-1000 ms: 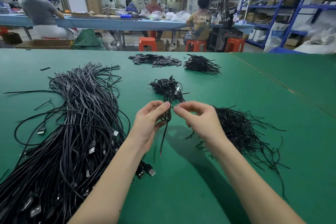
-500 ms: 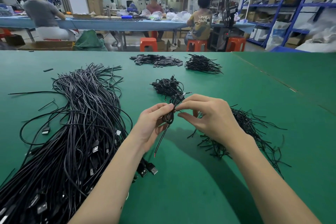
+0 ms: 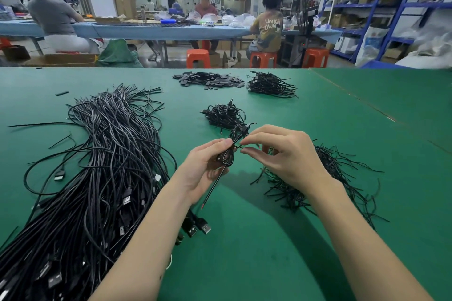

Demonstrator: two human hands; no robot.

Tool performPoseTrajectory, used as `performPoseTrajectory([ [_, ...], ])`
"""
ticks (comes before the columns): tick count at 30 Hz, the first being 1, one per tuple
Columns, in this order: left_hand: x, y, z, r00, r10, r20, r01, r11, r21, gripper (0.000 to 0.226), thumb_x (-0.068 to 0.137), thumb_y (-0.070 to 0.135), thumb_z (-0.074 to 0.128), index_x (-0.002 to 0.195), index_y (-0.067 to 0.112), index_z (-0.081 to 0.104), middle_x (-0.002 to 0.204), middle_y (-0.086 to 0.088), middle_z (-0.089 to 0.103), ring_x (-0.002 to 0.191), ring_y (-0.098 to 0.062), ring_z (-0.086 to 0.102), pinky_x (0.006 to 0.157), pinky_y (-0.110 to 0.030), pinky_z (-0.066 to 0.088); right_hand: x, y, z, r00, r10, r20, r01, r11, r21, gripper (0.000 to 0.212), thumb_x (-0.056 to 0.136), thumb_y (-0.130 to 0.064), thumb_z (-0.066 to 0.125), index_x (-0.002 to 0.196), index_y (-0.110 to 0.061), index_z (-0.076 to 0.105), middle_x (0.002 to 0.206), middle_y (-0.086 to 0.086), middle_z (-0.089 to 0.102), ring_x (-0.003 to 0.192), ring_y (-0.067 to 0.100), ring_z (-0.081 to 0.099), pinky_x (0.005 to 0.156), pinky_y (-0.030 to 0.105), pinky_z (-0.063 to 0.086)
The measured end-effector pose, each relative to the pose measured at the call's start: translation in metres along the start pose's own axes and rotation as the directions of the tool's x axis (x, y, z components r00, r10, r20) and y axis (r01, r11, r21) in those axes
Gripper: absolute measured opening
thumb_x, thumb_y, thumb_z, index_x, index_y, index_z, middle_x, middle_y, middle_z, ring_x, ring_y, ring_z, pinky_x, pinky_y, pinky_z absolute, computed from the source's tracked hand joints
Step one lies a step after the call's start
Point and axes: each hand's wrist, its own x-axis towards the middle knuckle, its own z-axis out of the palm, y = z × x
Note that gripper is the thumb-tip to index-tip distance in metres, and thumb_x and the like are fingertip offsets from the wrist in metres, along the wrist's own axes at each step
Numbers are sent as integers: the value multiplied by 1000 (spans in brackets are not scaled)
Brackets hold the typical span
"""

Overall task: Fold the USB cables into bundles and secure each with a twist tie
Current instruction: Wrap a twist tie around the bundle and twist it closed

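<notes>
nearest, the left hand (image 3: 204,166) grips a folded cable bundle (image 3: 228,154) held above the green table (image 3: 244,239), while the right hand (image 3: 281,154) pinches a twist tie (image 3: 241,146) at the bundle's middle. farther back lies a pile of finished bundles (image 3: 225,115).

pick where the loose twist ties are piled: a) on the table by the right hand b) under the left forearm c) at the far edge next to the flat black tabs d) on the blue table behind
a: the pile of thin twist ties lies on the green table beside and partly under the right hand, which works at the folded cable held by the left hand.
</notes>
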Motion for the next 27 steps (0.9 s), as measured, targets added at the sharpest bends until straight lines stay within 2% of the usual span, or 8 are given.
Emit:
performPoseTrajectory([
  [7,1,-1,-1,1000,-6,-5,6,1000,3,39,74,29,74,107,12,63,73,4,57,62,-8,51,56,-19,42,0,-3,5,998,45,36,-44,999,-21,13,90,-40,75,89,-27,78,92,-16,71,57,8,56,57,32,51],
  [10,2,-2,-1,998,38,-44,-39,999,-13,30,70,30,78,94,19,65,71,7,63,62,-7,52,57,-19,38,-3,-8,16,974,225,-35,-222,973,63,11,89,-39,76,83,-29,76,84,-19,70,57,9,59,57,29,48],
  [13,3,-5,2,982,158,-107,-163,986,-44,28,68,27,79,90,24,63,81,4,72,66,-6,58,57,-17,42,-3,-14,30,858,513,-33,-487,831,269,12,86,-32,79,76,-28,74,73,-21,69,52,7,54,56,16,40],
  [18,3,-7,4,914,360,-189,-366,931,6,22,70,21,82,83,28,65,85,4,71,79,-10,59,70,-23,42,4,-25,41,544,785,297,-699,227,678,14,89,-25,76,75,-20,74,70,-6,69,45,9,45,43,17,33],
  [21,5,-9,7,880,438,-187,-431,899,76,24,78,3,79,87,19,63,82,5,71,74,-5,64,66,-15,48,8,-27,42,281,665,692,-586,-452,673,10,83,-18,74,78,-15,66,68,-3,65,39,3,38,33,13,24],
  [22,6,-10,7,878,440,-189,-429,898,99,24,80,2,78,88,18,63,83,4,72,75,-6,65,67,-15,48,8,-28,42,256,611,749,-522,-564,639,10,79,-18,75,78,-15,65,68,-3,65,40,3,39,33,12,25],
  [24,7,-10,5,887,406,-221,-393,914,100,21,81,8,79,89,20,64,86,-1,74,77,-10,64,68,-20,49,8,-32,44,274,641,717,-586,-479,653,10,82,-24,76,86,-18,70,76,-5,71,51,6,53,43,14,39],
  [27,9,-9,0,907,311,-284,-325,946,-1,16,85,13,76,92,20,63,87,-4,75,75,-14,64,70,-23,50,7,-33,47,409,779,476,-762,5,648,18,89,-37,74,102,-25,70,98,-7,77,87,12,72,75,26,57],
])
